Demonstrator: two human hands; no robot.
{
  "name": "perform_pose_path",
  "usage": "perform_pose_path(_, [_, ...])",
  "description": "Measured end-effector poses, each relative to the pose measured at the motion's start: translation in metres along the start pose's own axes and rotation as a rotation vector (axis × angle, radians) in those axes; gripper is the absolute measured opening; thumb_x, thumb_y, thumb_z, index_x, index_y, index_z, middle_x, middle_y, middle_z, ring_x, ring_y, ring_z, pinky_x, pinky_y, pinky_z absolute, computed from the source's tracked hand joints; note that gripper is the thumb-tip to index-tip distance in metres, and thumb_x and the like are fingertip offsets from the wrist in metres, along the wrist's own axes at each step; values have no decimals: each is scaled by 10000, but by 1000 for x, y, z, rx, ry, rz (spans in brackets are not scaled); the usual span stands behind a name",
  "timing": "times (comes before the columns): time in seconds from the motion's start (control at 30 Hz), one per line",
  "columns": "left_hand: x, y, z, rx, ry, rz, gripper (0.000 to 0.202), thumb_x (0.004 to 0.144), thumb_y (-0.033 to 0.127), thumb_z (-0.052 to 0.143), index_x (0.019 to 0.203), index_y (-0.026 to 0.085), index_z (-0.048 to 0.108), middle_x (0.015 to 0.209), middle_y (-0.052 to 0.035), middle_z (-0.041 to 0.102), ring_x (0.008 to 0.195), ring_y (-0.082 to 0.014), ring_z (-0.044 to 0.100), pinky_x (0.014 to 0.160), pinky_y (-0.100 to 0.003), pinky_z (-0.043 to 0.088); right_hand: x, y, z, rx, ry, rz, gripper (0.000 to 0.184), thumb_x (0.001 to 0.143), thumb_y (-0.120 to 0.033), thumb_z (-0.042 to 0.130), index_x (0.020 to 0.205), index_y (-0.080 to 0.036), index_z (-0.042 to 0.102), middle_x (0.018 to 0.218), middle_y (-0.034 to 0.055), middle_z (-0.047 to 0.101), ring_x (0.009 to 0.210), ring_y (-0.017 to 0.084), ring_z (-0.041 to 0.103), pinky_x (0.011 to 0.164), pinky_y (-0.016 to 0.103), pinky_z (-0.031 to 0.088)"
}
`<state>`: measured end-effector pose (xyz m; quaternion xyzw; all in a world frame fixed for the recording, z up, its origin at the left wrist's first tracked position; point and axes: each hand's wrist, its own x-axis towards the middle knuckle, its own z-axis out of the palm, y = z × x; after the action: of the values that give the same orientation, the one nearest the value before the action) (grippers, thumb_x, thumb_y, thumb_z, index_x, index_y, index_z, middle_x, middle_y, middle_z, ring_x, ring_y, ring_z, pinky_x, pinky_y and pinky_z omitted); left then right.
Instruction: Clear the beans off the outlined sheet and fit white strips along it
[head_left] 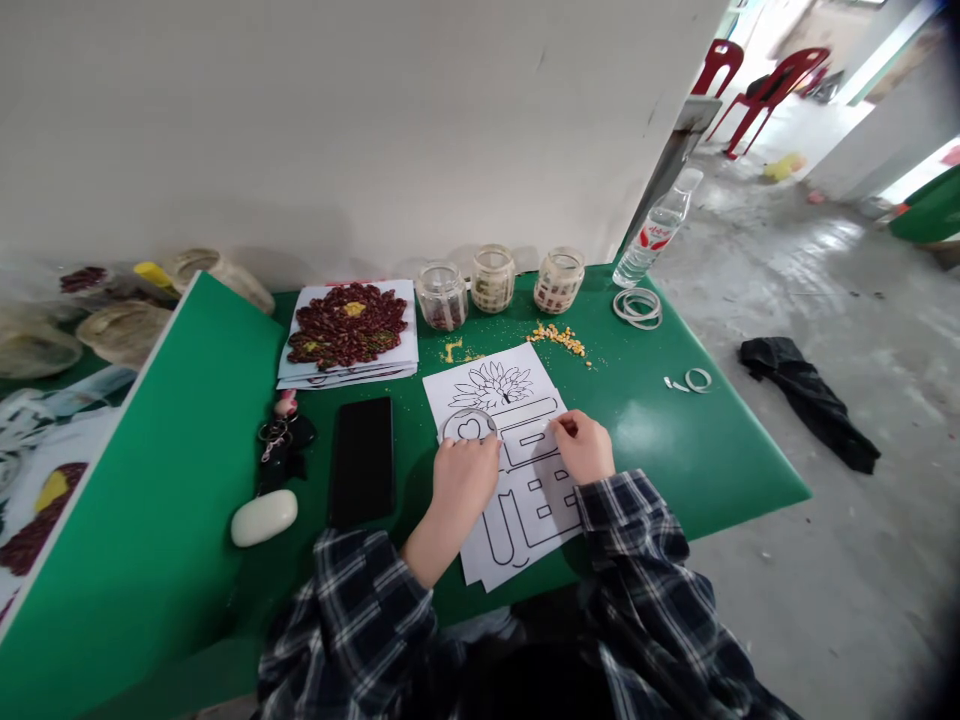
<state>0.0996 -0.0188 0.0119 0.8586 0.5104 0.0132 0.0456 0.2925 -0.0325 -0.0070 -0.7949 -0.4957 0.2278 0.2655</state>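
Note:
A sheet of paper (pixel 491 545) with black outline drawings of a flower, a heart and block shapes lies on top of another sheet on the green table. My left hand (pixel 466 475) is closed over the near edge of a roll of tape (pixel 448 416), a thin ring lying over the heart drawing. From it a pale strip of tape (pixel 525 420) seems to run right across the paper. My right hand (pixel 583 447) pinches at the right edge of the sheet, apparently on the strip's end; its fingertips partly hide it.
Behind the paper lie corn kernels (pixel 564 339) and glass jars (pixel 493 280). A bottle (pixel 657 230) and tape rolls (pixel 637 309) stand at right, with a smaller ring (pixel 698 380). Left are a phone (pixel 363 460), a white case (pixel 264 518), keys (pixel 276 437), a bean picture (pixel 349 325) and a green board (pixel 157 440).

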Motion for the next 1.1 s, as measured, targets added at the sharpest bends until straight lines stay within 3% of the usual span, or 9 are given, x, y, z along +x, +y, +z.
perform_pose_path(0.5, [2, 1, 0, 8, -19, 2, 348, 973, 248, 323, 870, 171, 647, 641, -74, 679, 662, -246, 663, 673, -365, 401, 0, -4, 4, -72, -9, 24, 118, 820, -317, 514, 759, -217, 528, 738, 12, 655, 725, 183, 596, 669, 281, 376])
perform_pose_path(0.7, [3, 0, 0, 0, -34, 1, 352, 975, 253, 318, 876, 169, 646, 634, -71, 674, 658, -240, 660, 676, -362, 402, 5, 4, 1, 25, 79, 48, 191, 742, -329, 573, 848, -222, 456, 684, -12, 601, 671, 187, 568, 630, 283, 382])
perform_pose_path(0.9, [5, 0, -3, 4, -62, -2, 364, 981, 259, 304, 880, 171, 642, 653, -68, 684, 664, -231, 663, 690, -361, 404, 9, 11, -2, 144, -3, 57, 182, 768, -395, 563, 807, -225, 509, 665, -26, 610, 577, 157, 551, 566, 268, 381])
perform_pose_path(1.1, [4, 1, -4, -16, -63, -4, 366, 983, 264, 304, 893, 169, 646, 667, -68, 692, 688, -248, 672, 707, -382, 419, 4, -1, 1, 45, -50, -15, 154, 779, -367, 620, 753, -223, 572, 634, -36, 604, 607, 147, 549, 591, 259, 360])
